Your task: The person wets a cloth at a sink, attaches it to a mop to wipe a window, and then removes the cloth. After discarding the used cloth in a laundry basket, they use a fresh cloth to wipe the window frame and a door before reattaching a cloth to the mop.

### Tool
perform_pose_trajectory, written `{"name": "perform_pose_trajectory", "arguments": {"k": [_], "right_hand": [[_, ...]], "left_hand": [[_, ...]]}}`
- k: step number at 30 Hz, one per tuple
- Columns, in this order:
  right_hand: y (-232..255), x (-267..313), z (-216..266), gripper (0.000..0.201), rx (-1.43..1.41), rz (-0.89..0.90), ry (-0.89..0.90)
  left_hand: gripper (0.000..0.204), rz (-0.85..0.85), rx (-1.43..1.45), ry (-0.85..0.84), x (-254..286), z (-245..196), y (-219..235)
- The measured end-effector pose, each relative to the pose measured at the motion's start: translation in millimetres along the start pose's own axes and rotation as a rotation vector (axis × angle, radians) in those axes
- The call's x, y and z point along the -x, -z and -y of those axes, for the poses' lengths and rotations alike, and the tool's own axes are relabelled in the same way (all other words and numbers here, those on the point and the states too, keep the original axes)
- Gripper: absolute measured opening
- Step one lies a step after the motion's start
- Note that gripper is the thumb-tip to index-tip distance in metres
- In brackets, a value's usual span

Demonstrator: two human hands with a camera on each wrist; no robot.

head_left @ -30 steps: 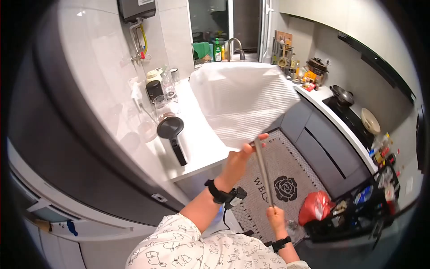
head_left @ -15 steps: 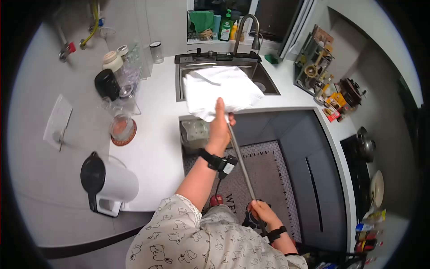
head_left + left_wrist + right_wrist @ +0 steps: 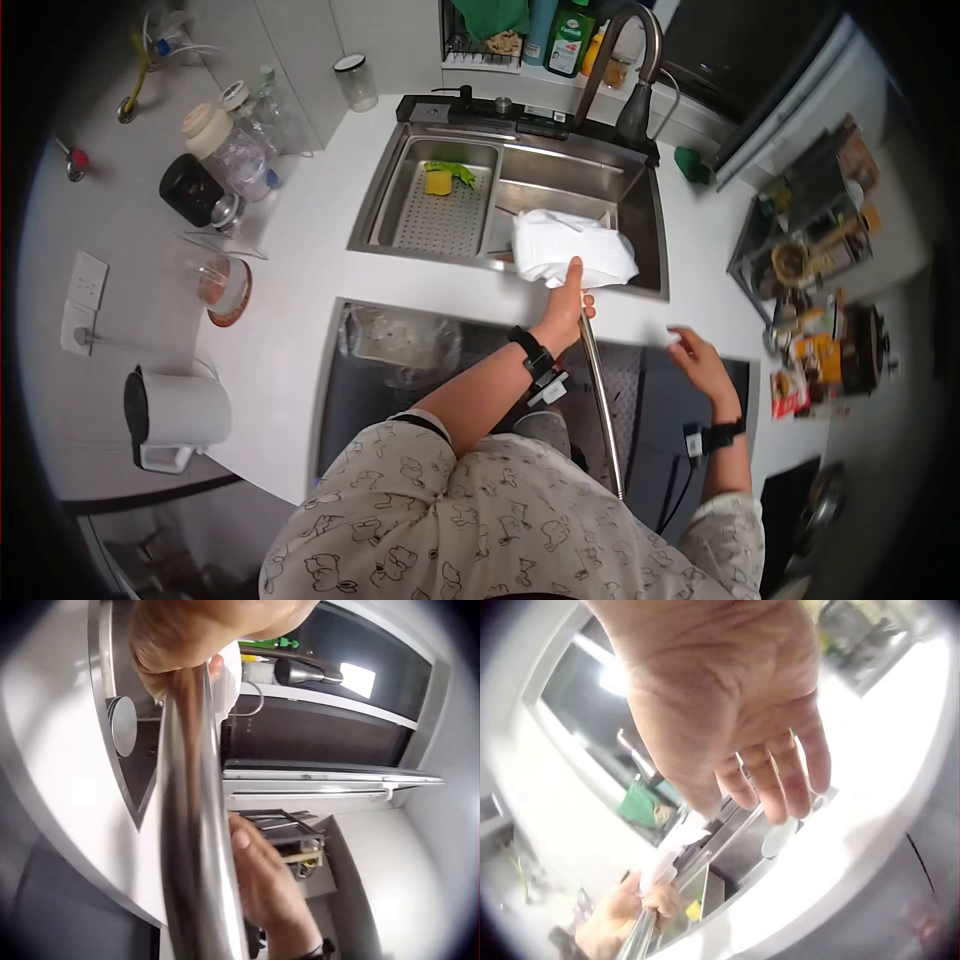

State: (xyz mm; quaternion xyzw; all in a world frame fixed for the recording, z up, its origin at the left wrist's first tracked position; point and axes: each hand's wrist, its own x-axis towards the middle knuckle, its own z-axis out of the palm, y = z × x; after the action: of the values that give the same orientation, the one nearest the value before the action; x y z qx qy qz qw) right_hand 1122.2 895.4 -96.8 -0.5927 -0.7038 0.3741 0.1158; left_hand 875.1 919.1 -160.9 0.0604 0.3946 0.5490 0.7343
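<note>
My left hand [image 3: 565,312] grips the upper end of a metal mop pole [image 3: 603,415], just under its white cloth-covered head [image 3: 578,247], with the thumb lying along the cloth. That head overlaps the front of the steel sink [image 3: 655,235] in the head view. Down toward my body runs the rest of the pole. Off to the right of it, my right hand [image 3: 703,368] holds nothing, its fingers loosely bent. The right wrist view shows that hand's bare palm [image 3: 735,697], with the left hand [image 3: 619,911] on the pole beyond.
A perforated tray [image 3: 435,222] in the sink carries a yellow block [image 3: 438,183] and a green item [image 3: 455,172]. The faucet [image 3: 635,115] rises behind. A kettle [image 3: 185,415], bottles and jars line the left counter. At right stand a utensil rack [image 3: 800,240] and a pot [image 3: 862,350].
The view has turned toward the sink, and the mop head now appears over the sink's front right. My right hand has let go of the pole and moved right; the left keeps its grip.
</note>
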Motion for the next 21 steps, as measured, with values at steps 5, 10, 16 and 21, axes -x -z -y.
{"name": "perform_pose_trajectory", "arguments": {"k": [5,10,16,21], "right_hand": [[54,-193,15,0.033,-0.007,0.126,0.376],[31,-314,38,0.035,-0.152,0.285,0.493],[-1,-389,60,0.069,0.058,0.435,0.431],[-33,-475,32,0.071,0.203,0.175,0.785]], "left_hand": [[0.033,0.015,0.267,-0.074,-84,9,-31],[0.037,-0.087,0.311,0.058,-117,-10,-22],[0.033,-0.155,0.339,0.015,-145,-6,-31],[0.034,-0.041,0.187,0.119,-155,7,-29]]}}
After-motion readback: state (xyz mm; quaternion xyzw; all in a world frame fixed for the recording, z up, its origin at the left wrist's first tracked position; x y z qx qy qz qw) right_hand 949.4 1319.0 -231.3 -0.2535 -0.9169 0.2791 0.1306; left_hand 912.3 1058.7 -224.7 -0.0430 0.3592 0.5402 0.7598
